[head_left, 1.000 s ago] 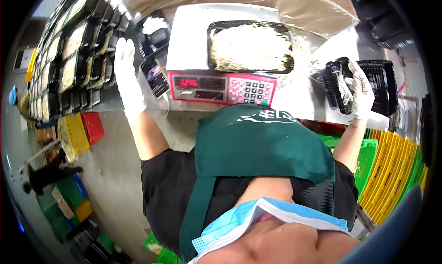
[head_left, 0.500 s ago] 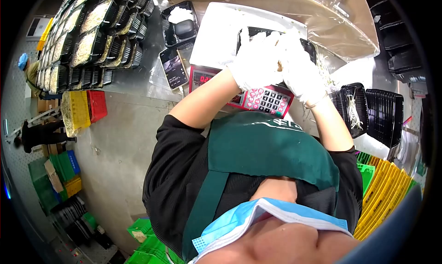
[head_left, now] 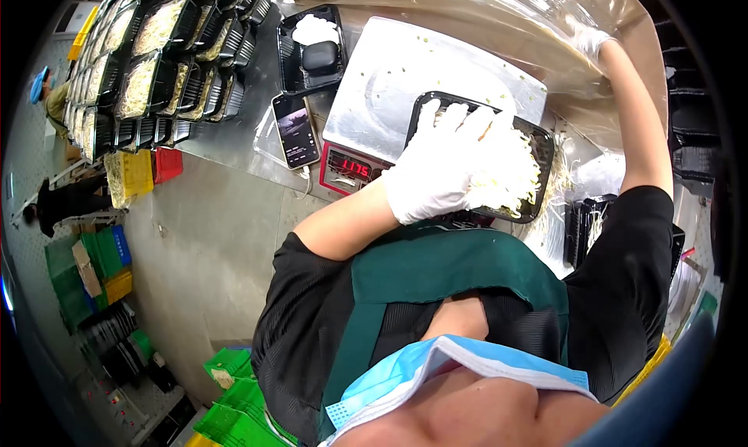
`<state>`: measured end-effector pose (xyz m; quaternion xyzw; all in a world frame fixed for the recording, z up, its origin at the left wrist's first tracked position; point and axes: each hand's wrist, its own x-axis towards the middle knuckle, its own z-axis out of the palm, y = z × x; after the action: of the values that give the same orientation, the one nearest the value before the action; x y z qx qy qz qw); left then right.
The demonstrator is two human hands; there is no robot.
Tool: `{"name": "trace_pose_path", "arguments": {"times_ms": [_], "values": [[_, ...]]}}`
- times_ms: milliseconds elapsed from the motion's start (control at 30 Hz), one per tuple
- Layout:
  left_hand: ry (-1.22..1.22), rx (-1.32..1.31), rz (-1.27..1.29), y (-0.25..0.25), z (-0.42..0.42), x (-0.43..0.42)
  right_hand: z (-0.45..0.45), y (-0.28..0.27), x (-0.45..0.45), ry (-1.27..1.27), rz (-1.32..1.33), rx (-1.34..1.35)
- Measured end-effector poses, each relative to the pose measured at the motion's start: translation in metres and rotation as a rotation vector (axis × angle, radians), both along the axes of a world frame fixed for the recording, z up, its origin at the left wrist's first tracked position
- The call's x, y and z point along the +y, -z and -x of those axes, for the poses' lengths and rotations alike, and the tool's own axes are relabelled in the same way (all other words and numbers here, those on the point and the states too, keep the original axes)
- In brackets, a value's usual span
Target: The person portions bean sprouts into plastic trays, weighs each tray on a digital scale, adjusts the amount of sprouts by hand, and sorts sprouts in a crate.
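My left hand [head_left: 440,163], in a white glove, lies with its fingers spread over bean sprouts [head_left: 510,174] in a black plastic tray [head_left: 547,163]. That tray overlaps the front of a weighing scale [head_left: 382,73] and covers most of its keypad; I cannot tell whether it rests fully on the scale. The red display [head_left: 352,165] is lit. My right hand [head_left: 588,40], also gloved, reaches out to the upper right into the clear plastic sheeting [head_left: 522,22]. Its fingers are blurred and partly behind the plastic.
Filled sprout trays [head_left: 140,89] are stacked at the left. A phone [head_left: 296,131] with a cable lies below a black tray holding a dark case [head_left: 319,58]. Loose sprouts [head_left: 557,186] lie right of the scale. Black trays [head_left: 576,229] stand near my right arm.
My hands have parted: the right moved up and right to the plastic, while the left stays at the tray. The tray shifted nearer my body, and sprouts now show in it. The display reading changed.
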<state>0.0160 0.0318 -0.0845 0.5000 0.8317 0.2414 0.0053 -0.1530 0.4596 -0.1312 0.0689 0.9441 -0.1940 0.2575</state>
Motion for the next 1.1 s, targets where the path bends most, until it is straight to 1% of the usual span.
{"name": "trace_pose_path", "arguments": {"times_ms": [33, 100, 133, 167, 200, 267, 300, 333, 400, 433, 467, 533, 567, 600, 667, 700, 733, 800, 833, 867, 900, 933, 967, 1033, 1067, 1100], "values": [[-0.007, 0.031, -0.014, 0.008, 0.001, -0.001, 0.024, 0.045, 0.047, 0.032, 0.154, -0.246], [-0.004, -0.020, 0.000, 0.001, 0.004, -0.002, 0.038, 0.057, 0.049, -0.055, 0.480, -0.589], [0.014, -0.073, 0.016, -0.001, 0.002, -0.002, 0.026, 0.050, 0.017, -0.007, 0.055, -0.337], [-0.020, -0.097, -0.006, -0.001, 0.001, 0.000, 0.018, 0.040, -0.002, 0.044, -0.366, -0.064], [-0.018, -0.094, -0.006, -0.001, 0.001, 0.001, 0.017, 0.033, 0.000, 0.046, -0.366, -0.061], [-0.026, -0.051, 0.016, -0.001, 0.000, 0.000, 0.015, 0.025, 0.004, -0.152, -0.487, 0.083], [-0.025, -0.050, 0.016, -0.001, 0.001, 0.000, 0.019, 0.024, 0.004, -0.280, -0.673, 0.085], [-0.019, -0.056, -0.006, 0.000, 0.002, -0.001, 0.013, 0.011, -0.008, -0.279, -0.674, 0.085], [-0.010, -0.061, -0.031, 0.000, 0.003, -0.003, -0.012, -0.035, -0.057, -0.119, -0.758, 0.155], [0.013, -0.041, -0.037, 0.000, 0.005, -0.005, -0.024, -0.046, -0.065, -0.047, -0.741, 0.224], [0.036, -0.021, -0.042, -0.001, 0.007, -0.006, -0.028, -0.048, -0.061, -0.042, -0.747, 0.225], [0.052, -0.050, -0.065, -0.002, 0.007, -0.005, -0.037, -0.048, -0.041, -0.008, -0.830, 0.370], [0.058, -0.084, -0.064, 0.001, 0.007, -0.004, -0.045, -0.045, -0.027, -0.034, -0.771, 0.499], [0.064, -0.119, -0.063, 0.005, 0.006, -0.003, -0.049, -0.045, -0.013, -0.026, -0.777, 0.500], [0.090, -0.117, -0.108, 0.022, 0.008, -0.002, -0.069, -0.068, -0.009, 0.147, -0.602, 0.682], [0.129, 0.017, -0.194, 0.027, 0.010, -0.003, -0.076, -0.074, -0.001, 0.116, -0.644, 0.662], [0.160, 0.039, -0.206, 0.021, 0.006, -0.008, -0.093, -0.082, -0.007, -0.015, -0.798, 0.650], [0.221, 0.083, -0.230, 0.009, 0.000, -0.017, -0.132, -0.096, -0.029, -0.032, -0.768, 0.889], [0.168, -0.044, -0.234, -0.004, 0.000, -0.030, -0.150, -0.128, -0.059, 0.103, -0.740, 0.826], [0.095, -0.033, -0.296, -0.011, 0.000, -0.040, -0.169, -0.161, -0.089, 0.237, -0.719, 0.761], [0.023, -0.025, -0.359, -0.018, 0.000, -0.051, -0.193, -0.169, -0.104, 0.229, -0.555, 0.993], [-0.125, -0.146, -0.510, -0.023, 0.007, -0.055, -0.218, -0.176, -0.122, 0.212, -0.374, 1.220], [-0.259, -0.265, -0.691, -0.028, 0.015, -0.060, -0.234, -0.178, -0.141, 0.278, -0.030, 1.299], [-0.390, -0.751, -1.038, -0.030, 0.037, -0.073, -0.256, -0.167, -0.160, 0.160, 0.345, 1.306], [-0.320, -0.840, -1.188, -0.032, 0.037, -0.081, -0.267, -0.158, -0.167, -0.011, 0.366, 1.253], [-0.142, -1.100, -1.180, -0.039, 0.037, -0.083, -0.280, -0.150, -0.187, -0.175, 0.107, 1.229]]}}
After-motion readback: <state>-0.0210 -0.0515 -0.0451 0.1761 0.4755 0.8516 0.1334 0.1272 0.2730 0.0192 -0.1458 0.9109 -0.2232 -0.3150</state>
